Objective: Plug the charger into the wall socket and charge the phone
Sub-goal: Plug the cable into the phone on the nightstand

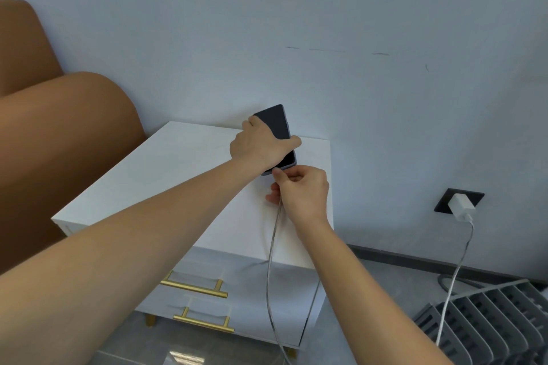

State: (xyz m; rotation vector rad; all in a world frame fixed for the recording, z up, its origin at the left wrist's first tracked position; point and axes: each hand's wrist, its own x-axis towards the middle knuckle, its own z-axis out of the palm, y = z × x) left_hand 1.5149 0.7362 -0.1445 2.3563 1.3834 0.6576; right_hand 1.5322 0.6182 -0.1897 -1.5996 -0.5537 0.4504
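Observation:
A dark phone (275, 124) is tilted up above the back of the white nightstand (166, 169), gripped across its middle by my left hand (258, 147). My right hand (302, 190) pinches the end of the grey charging cable (271, 261) right at the phone's lower edge; the plug tip is hidden by my fingers. The cable hangs down over the nightstand's front. A white charger (461, 205) sits plugged into the black wall socket (444, 200) low on the wall at the right, its white cable (453, 275) dropping toward the floor.
A brown padded headboard (59, 142) stands to the left of the nightstand. Two drawers with gold handles (195, 287) face me. A grey slatted rack (489, 323) lies on the floor at lower right, beneath the socket.

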